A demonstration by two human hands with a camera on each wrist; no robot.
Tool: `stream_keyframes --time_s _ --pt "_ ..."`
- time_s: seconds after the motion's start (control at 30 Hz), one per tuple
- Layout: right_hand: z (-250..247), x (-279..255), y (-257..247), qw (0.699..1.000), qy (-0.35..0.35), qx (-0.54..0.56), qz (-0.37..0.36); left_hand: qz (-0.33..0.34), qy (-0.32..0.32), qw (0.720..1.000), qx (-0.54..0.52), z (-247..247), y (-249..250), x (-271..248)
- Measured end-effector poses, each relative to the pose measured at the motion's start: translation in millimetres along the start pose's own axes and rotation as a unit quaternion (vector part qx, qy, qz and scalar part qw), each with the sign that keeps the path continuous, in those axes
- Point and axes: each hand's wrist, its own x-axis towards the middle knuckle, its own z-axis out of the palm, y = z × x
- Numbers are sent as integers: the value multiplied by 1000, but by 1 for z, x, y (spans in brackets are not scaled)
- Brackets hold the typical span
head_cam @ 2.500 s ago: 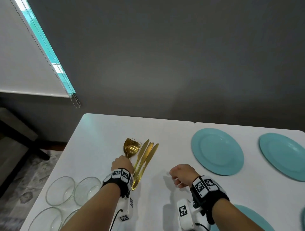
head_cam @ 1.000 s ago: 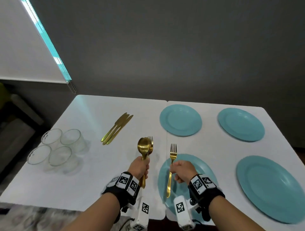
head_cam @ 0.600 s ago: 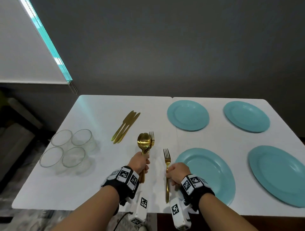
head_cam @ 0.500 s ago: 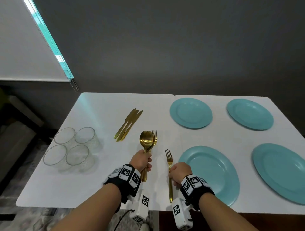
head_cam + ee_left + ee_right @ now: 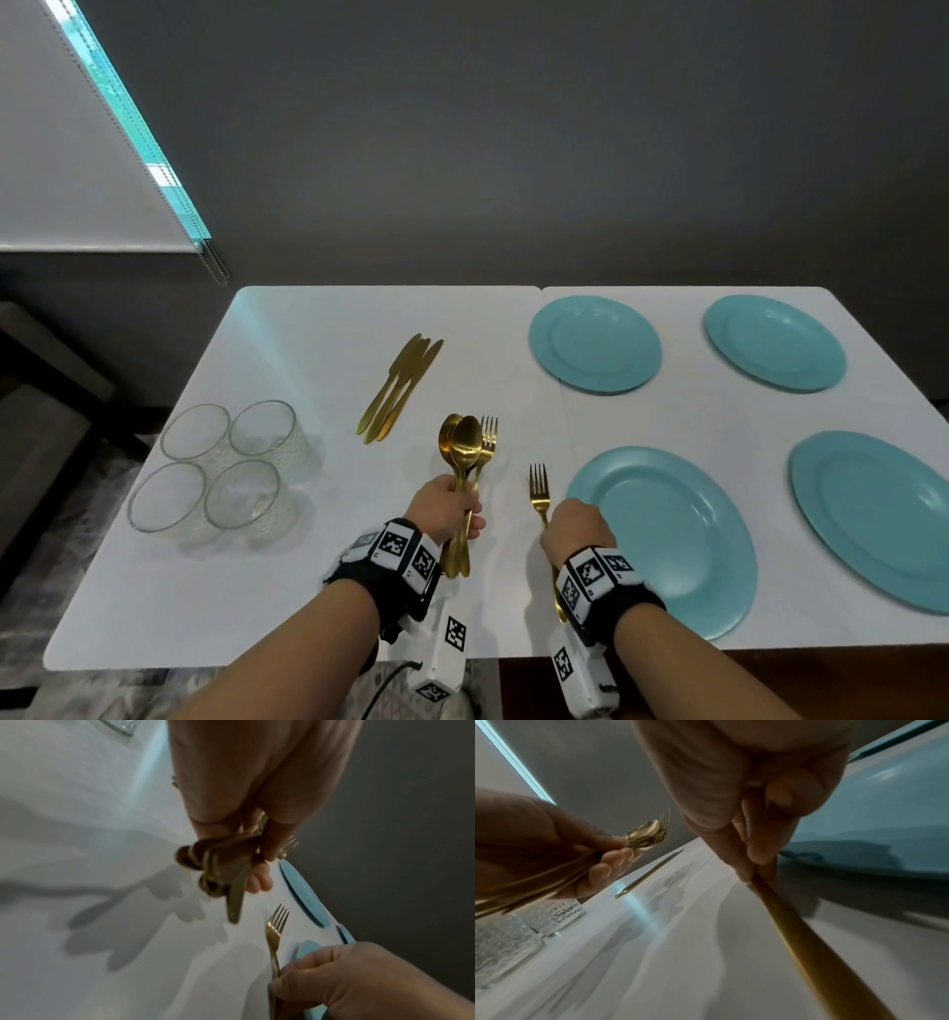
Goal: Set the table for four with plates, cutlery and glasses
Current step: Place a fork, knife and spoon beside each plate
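My left hand (image 5: 468,519) grips a bundle of gold spoons and forks (image 5: 466,452) by the handles, heads pointing away, above the white table (image 5: 287,591). My right hand (image 5: 565,519) pinches the handle of a single gold fork (image 5: 539,488). The fork lies just left of the near-left teal plate (image 5: 678,545), tines pointing away. In the right wrist view the fork handle (image 5: 808,943) runs low along the table beside the plate (image 5: 885,821); whether it touches the table I cannot tell. Three more teal plates (image 5: 595,342) (image 5: 775,342) (image 5: 873,519) are laid out.
Several gold knives (image 5: 398,390) lie together in the middle of the table's left half. Several clear glasses (image 5: 221,467) stand clustered near the left edge. A dark wall runs behind the table, and the table's near edge is right under my wrists.
My right hand has brought the fork from over the near-left plate to that plate's left side and lowered it. My left hand still holds the bundle in about the same place.
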Motion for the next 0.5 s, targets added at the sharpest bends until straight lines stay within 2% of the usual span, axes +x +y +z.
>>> stream_keyframes --time_s 0.17,0.23,0.33,0.5 --pt "-8 -5 -3 1000 7 19 -20 1 -2 1000 -12 2 0 1" --pt "-16 -4 -7 995 14 75 -58 0 -12 999 -31 6 2 1" --pt "-32 -4 -15 971 2 213 -110 5 -41 998 -43 16 6 1" --pt "-49 -1 -5 947 -33 308 -86 37 -92 995 0 45 16 2"
